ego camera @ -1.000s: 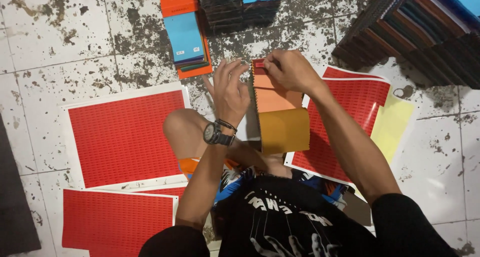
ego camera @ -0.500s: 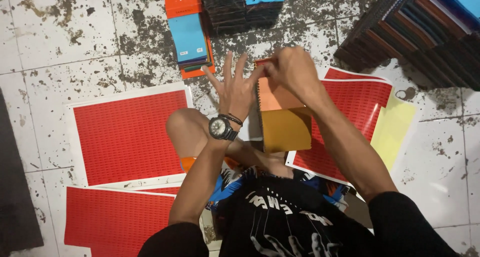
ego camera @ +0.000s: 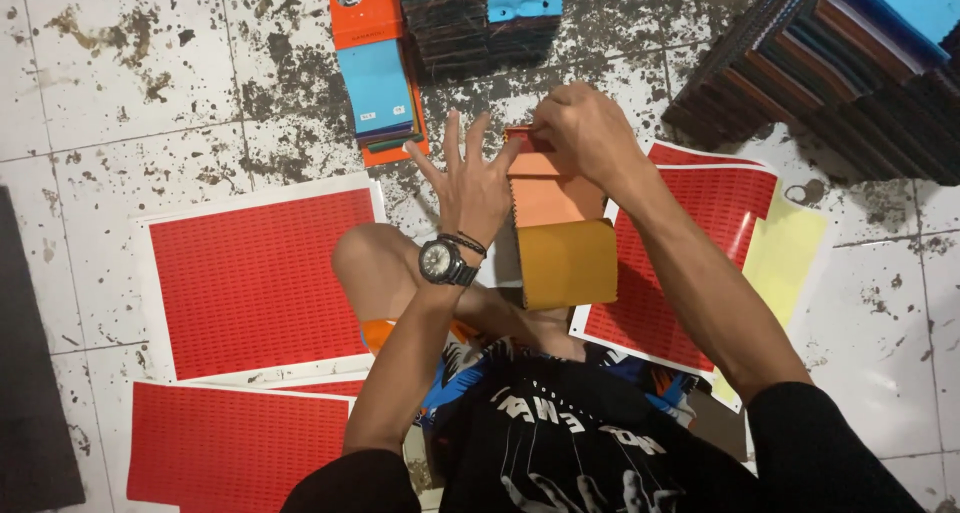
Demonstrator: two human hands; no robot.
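Note:
A fan of fabric swatch cards (ego camera: 560, 233), mustard yellow in front and orange behind, rests on my lap over my bent knee (ego camera: 375, 263). My right hand (ego camera: 590, 133) pinches the top edge of the rear orange and red cards. With fingers spread wide, my left hand (ego camera: 470, 178) is raised beside the left edge of the cards, palm towards them and holding nothing. A black watch (ego camera: 442, 261) sits on the left wrist.
Red sticker sheets lie on the tiled floor at left (ego camera: 255, 273), lower left (ego camera: 240, 448) and right (ego camera: 700, 263), the right one over a yellow sheet (ego camera: 790, 258). Swatch books are stacked at top centre (ego camera: 380, 73) and top right (ego camera: 830, 63). A dark mat (ego camera: 30, 393) borders the left.
My left hand has let go of the cards and opened, fingers spreading and lifting. My right hand keeps its pinch on the top of the cards.

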